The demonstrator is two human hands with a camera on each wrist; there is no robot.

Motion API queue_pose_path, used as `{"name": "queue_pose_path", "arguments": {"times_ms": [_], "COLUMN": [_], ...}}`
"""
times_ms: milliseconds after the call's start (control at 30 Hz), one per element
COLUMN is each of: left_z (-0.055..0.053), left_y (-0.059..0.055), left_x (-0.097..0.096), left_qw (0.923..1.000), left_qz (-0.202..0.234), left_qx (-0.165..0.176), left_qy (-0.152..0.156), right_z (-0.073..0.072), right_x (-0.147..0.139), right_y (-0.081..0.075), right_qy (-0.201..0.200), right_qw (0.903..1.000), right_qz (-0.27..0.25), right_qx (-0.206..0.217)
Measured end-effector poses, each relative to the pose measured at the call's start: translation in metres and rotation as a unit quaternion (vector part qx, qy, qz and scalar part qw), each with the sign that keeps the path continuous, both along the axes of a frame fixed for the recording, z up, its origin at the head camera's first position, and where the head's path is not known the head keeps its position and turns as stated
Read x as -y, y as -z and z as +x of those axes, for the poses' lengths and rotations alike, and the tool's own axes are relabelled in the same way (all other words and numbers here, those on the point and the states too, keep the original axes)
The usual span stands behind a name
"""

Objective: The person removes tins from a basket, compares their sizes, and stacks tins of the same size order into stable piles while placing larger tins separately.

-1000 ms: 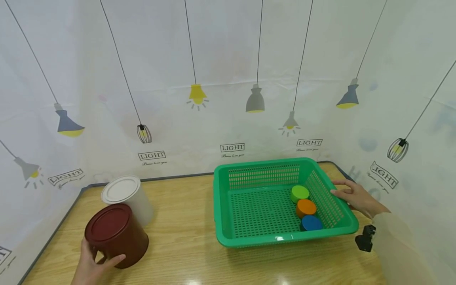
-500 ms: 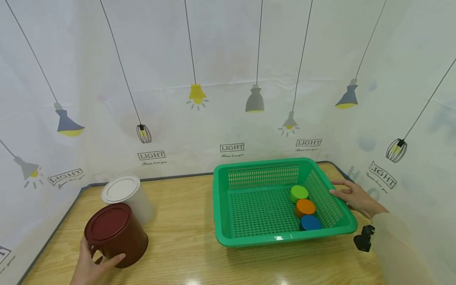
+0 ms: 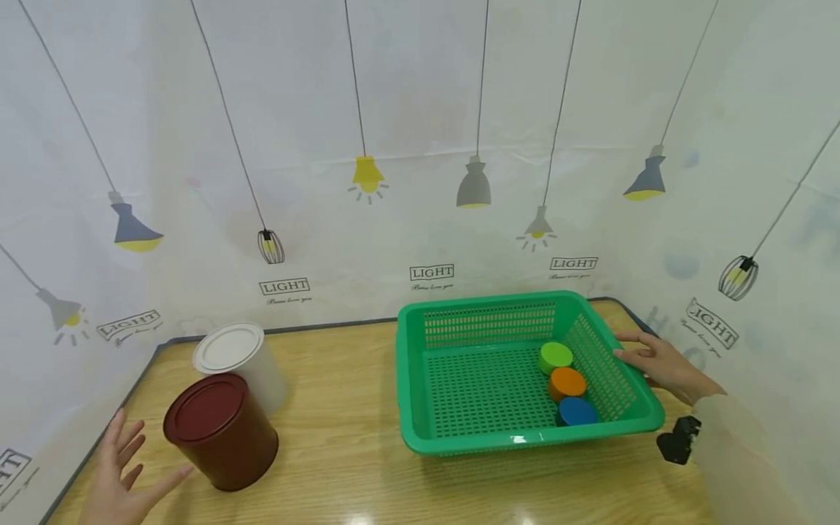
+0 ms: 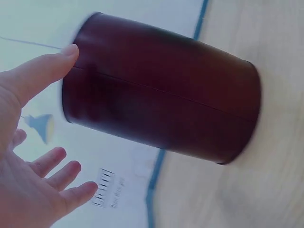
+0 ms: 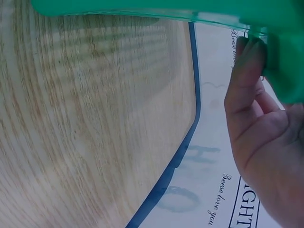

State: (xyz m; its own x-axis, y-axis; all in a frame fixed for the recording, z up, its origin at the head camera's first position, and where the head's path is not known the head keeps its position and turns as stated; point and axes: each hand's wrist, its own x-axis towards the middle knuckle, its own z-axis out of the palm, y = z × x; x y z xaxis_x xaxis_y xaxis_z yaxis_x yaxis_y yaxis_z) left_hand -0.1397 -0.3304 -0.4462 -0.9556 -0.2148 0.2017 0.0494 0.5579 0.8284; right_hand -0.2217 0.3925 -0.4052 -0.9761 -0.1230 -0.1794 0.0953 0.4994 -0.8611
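Green basket (image 3: 485,394) gripped at right rim (image 3: 638,386); dark red can (image 3: 223,437) unheld.
Rim is pinched by the right hand (image 3: 663,364), presumably for steadiness; left hand (image 3: 121,477) is spread beside the can, contact undetermined. Can is supported upright by the table (image 3: 341,437).

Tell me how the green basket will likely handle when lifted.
The green basket is probably light, given its perforated walls. Its continuous rim suggests fair stiffness. The three round pieces along its right side might slide if tilted.
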Motion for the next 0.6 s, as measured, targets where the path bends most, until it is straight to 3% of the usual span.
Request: {"name": "queue_pose_path", "arguments": {"times_ms": [100,267,433,600], "left_z": [0.004,0.011,0.010,0.000], "left_y": [-0.014,-0.051,-0.084,-0.100], "left_x": [-0.006,-0.039,-0.074,-0.111], "left_qw": [0.9989,0.9965,0.9887,0.9724], "left_qz": [-0.027,-0.034,-0.047,-0.034], "left_qx": [-0.032,-0.069,-0.141,-0.205], "left_qy": [-0.020,-0.032,0.019,0.106], "right_z": [-0.001,0.001,0.003,0.004], "right_x": [-0.001,-0.003,-0.004,-0.004], "right_y": [-0.002,-0.006,-0.004,-0.002], "right_qy": [-0.006,-0.014,-0.019,-0.014], "right_qw": [0.9999,0.9997,0.9998,0.9998], "right_qz": [0.006,0.004,0.006,0.006], "right_qx": [0.008,0.020,0.007,-0.009]}}
